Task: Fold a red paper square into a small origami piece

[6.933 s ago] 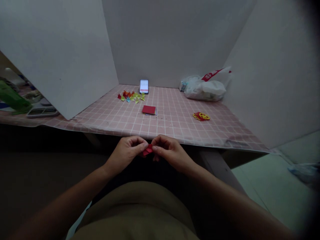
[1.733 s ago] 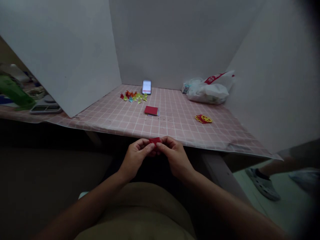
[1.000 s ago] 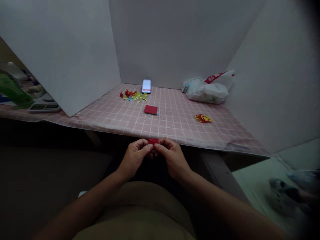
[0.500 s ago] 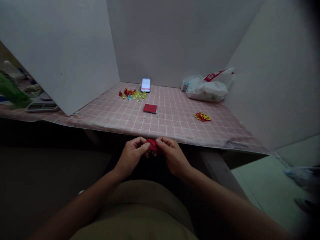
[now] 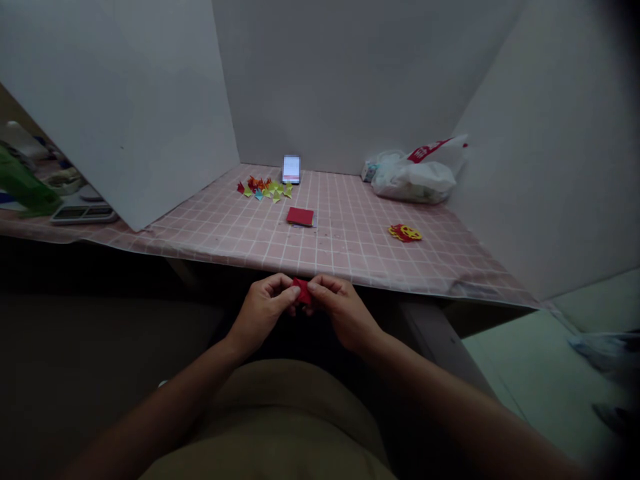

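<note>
A small folded piece of red paper is pinched between my two hands, just in front of the table's near edge. My left hand grips its left side with thumb and forefinger. On its right side, the thumb and fingers of my right hand press together; the fingertips below are partly hidden. Straight ahead on the table lies a stack of paper squares with red on top. Behind it, to the left, stand several small folded paper figures in red, orange, yellow and blue.
A lit phone leans upright at the back of the pink checked table. Right of it sit a white plastic bag and yellow-and-red cut-out pieces. White panels enclose three sides. A scale stands outside the left panel.
Both hands keep hold of the red paper, which has been turned and now looks smaller and more folded. A passing person's foot at the right has moved out toward the edge.
</note>
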Demonstrator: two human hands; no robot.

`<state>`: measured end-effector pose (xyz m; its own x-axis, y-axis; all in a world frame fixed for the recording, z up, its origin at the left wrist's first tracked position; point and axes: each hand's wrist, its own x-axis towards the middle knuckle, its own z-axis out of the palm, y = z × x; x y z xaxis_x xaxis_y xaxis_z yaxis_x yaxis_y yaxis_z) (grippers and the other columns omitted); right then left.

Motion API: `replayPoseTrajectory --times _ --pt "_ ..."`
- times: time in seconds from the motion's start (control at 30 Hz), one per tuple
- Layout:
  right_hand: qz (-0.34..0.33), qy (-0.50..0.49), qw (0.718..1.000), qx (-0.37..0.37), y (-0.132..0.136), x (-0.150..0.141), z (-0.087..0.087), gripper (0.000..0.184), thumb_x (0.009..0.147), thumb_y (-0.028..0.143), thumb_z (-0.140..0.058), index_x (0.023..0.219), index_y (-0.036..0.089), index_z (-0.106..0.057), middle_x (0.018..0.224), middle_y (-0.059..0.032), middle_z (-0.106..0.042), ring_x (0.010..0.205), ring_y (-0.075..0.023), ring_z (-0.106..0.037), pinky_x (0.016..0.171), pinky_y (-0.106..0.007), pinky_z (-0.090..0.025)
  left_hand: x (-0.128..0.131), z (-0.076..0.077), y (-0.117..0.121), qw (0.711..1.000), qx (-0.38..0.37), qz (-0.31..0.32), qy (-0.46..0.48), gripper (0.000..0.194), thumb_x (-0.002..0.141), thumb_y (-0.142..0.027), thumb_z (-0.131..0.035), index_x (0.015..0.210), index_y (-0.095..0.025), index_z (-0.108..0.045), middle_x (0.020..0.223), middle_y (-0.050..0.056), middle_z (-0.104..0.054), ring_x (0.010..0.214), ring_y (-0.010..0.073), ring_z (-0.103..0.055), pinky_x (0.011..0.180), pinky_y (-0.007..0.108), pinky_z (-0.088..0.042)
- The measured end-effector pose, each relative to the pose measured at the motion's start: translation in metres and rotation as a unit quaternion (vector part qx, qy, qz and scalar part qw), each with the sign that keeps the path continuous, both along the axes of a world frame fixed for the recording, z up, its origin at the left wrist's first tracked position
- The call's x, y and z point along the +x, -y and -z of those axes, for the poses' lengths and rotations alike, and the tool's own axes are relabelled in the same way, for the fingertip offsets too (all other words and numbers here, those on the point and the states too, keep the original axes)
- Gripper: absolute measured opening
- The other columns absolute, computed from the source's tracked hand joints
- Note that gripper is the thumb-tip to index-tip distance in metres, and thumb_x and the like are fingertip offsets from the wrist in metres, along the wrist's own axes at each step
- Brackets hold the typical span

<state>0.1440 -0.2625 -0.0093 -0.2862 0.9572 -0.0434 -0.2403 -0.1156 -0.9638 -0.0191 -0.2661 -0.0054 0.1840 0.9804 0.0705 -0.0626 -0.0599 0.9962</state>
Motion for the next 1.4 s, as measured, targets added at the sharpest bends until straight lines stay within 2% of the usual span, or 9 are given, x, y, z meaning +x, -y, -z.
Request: replayPoseTrajectory --times 0.4,0.77,1.03,1.27,1.4 --pt "-0.013 -0.031 0.999 -0.031 -0.0008 0.0002 0.0046 0.025 0.079 0.039 -0.074 0.069 0.018 -0.064 0.066 0.0007 -0.061 0.06 -0.0117 -0.054 0.062 -0.027 -0.042 0.0001 0.0 -0.0001 1.0 -0.009 0.011 -0.005 0.017 0.081 -0.03 -0.068 0.074 -0.015 -0.066 0.069 0.001 -0.067 0.06 0.0119 -0.058 0.058 0.024 -0.047" --pt "0.039 0.055 0.997 0.043 0.0032 -0.0035 0.0035 0.029 0.085 0.039 -0.067 0.066 0.018 -0.062 0.06 0.0019 -0.057 0.059 -0.0119 -0.049 0.06 -0.027 -0.037 0.0015 0.0026 0.0011 1.0 -0.005 -0.004 -0.023 0.017 0.081 -0.029 -0.066 0.074 -0.015 -0.065 0.068 0.0 -0.065 0.06 0.011 -0.055 0.057 0.024 -0.045" --pt "-0.018 -0.044 0.999 -0.024 0.0019 -0.0036 0.0061 0.026 0.081 0.039 -0.071 0.068 0.018 -0.063 0.064 0.0005 -0.061 0.06 -0.0124 -0.055 0.06 -0.027 -0.042 -0.0003 0.0029 0.0002 1.0 -0.016 0.019 0.007 0.016 0.081 -0.029 -0.067 0.073 -0.015 -0.064 0.066 0.0 -0.065 0.059 0.0114 -0.057 0.056 0.024 -0.045" --pt "-0.018 -0.042 0.999 -0.028 0.0013 -0.0026 0.0052 0.024 0.081 0.035 -0.071 0.067 0.017 -0.063 0.062 0.0008 -0.062 0.057 -0.0114 -0.055 0.059 -0.026 -0.041 0.0007 0.0013 0.0018 1.0 -0.016 0.017 0.005 0.016 0.081 -0.028 -0.067 0.073 -0.015 -0.065 0.066 0.0 -0.065 0.059 0.0112 -0.057 0.056 0.023 -0.046" --pt "-0.028 -0.073 0.996 -0.045 0.0018 -0.0034 0.005 0.023 0.079 0.035 -0.072 0.066 0.017 -0.064 0.062 0.0009 -0.063 0.056 -0.0115 -0.056 0.058 -0.026 -0.042 0.0003 -0.0017 0.0016 0.999 -0.018 0.029 0.019 0.015 0.079 -0.027 -0.068 0.072 -0.015 -0.064 0.063 -0.001 -0.065 0.056 0.0109 -0.058 0.055 0.023 -0.045"
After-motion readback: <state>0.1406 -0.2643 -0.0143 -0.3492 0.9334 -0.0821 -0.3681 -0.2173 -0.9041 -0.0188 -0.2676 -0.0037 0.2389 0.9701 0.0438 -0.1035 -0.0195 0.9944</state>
